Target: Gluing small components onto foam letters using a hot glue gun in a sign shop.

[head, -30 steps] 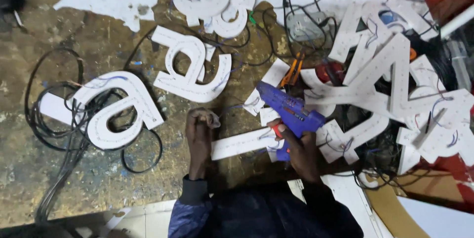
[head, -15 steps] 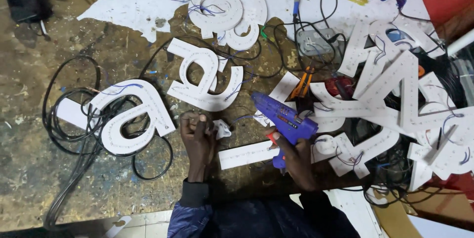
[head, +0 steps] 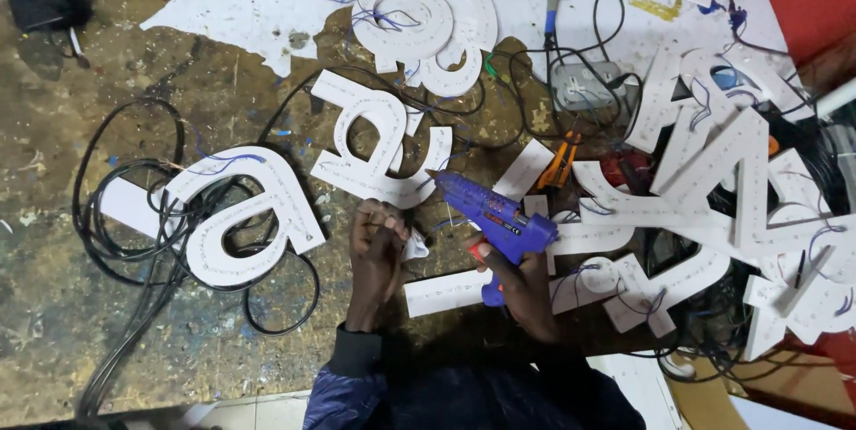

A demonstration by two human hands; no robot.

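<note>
A single head-worn camera looks almost straight down from above the person, fairly near, onto the cluttered surface; the person's arms enter from the bottom edge of the view.

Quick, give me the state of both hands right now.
Left hand: closed in a fist on a small white piece.
Right hand: closed around the grip of the blue plastic glue gun.

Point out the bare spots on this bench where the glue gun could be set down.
Bare bench lies lower left, below the black cable loops, and upper left, beside the white sheet. The right side is crowded with stacked white letters and wires. The right hand holds the blue glue gun; the left hand is fisted beside it.
</note>
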